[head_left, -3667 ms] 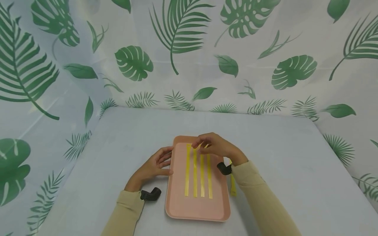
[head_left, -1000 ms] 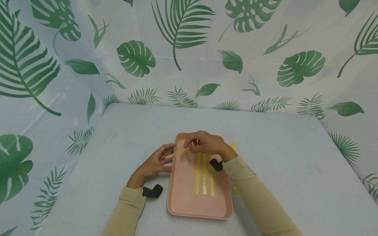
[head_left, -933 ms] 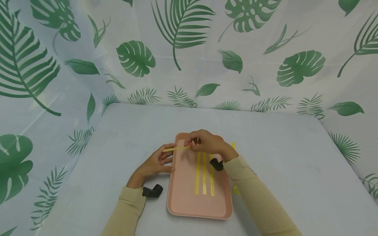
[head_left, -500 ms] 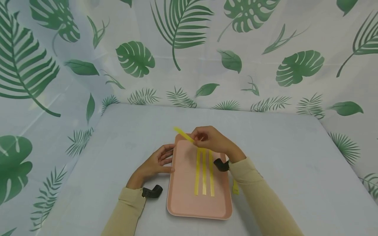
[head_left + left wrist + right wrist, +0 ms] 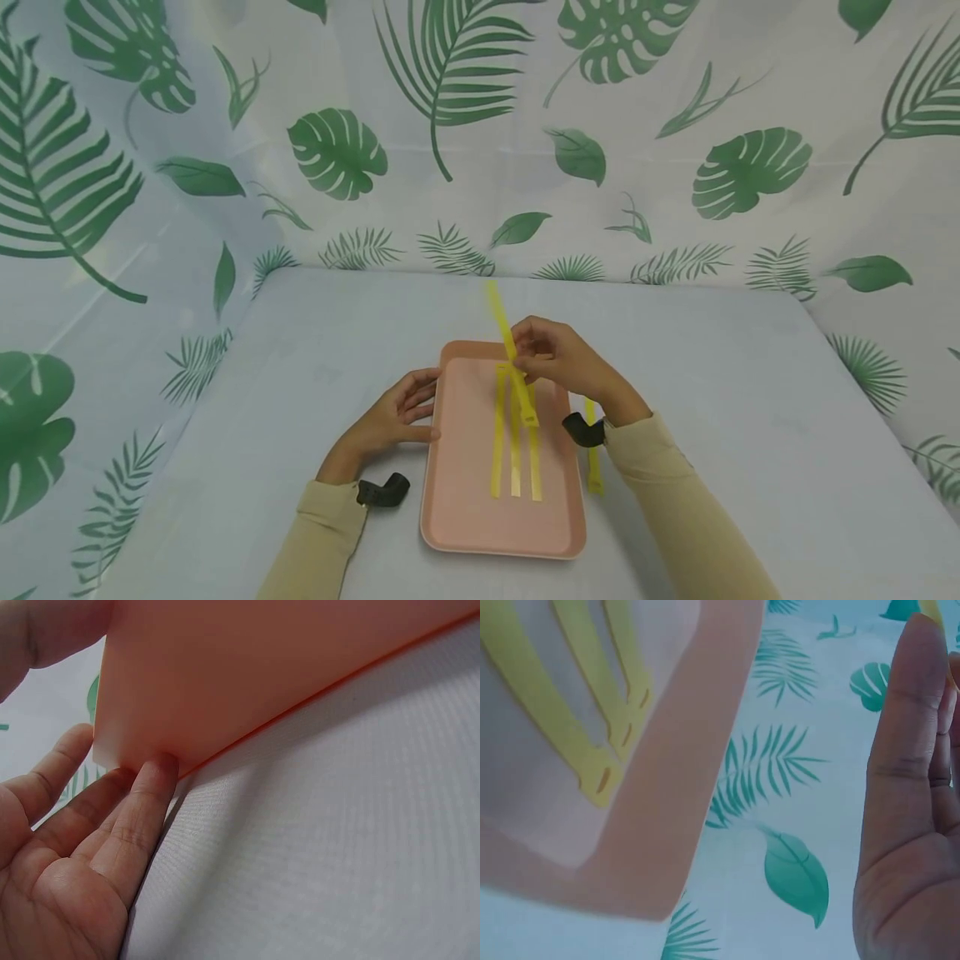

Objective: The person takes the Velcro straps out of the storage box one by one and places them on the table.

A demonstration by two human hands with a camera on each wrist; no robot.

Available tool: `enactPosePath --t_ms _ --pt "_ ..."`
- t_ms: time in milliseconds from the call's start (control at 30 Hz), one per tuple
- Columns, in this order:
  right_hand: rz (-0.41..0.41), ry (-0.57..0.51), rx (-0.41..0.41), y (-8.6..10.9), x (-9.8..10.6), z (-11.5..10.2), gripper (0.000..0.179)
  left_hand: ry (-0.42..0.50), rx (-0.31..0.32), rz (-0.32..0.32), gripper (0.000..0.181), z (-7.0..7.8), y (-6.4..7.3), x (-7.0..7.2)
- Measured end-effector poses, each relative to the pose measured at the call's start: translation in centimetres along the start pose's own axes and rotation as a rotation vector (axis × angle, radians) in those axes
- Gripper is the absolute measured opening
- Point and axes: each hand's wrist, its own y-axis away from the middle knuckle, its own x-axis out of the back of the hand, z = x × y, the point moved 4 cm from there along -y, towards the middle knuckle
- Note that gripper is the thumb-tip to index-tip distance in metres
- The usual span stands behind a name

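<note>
My right hand [image 5: 558, 354] pinches a yellow slotted strap [image 5: 501, 312] between thumb and fingers above the far part of the pink tray [image 5: 502, 529]. The strap is tilted, its slotted head hanging toward me and its plain end pointing away. Beneath it, three similar yellow straps [image 5: 497, 458] lie side by side on the tray; the right wrist view shows their slotted heads [image 5: 604, 776] near the far rim. My left hand [image 5: 386, 421] rests its fingertips against the tray's left side, fingers fairly straight, also seen touching the tray wall [image 5: 180, 682] in the left wrist view.
Another yellow strap [image 5: 594, 467] lies on the white table [image 5: 735, 467] just right of the tray, partly covered by the right wrist. White cloth [image 5: 495, 192] with green leaf prints stands behind and at both sides. A black camera mount [image 5: 384, 492] sits on each wrist.
The right hand has lifted the leftmost strap from the row on the tray. It has moved right, and the strap has swung from pointing left to pointing away. The left hand stays put.
</note>
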Motion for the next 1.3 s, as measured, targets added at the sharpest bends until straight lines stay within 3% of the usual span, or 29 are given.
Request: enactPosePath --t_ms 200,1300 --pt "0.038 -0.057 -0.003 1.3 0.7 0.3 0.028 0.001 0.005 0.002 0.099 -0.1 0.0 0.0" --pt "0.214 -0.097 -0.11 8.2 4.9 3.1 0.036 -0.04 -0.014 0.008 0.1 0.0 0.1 -0.2"
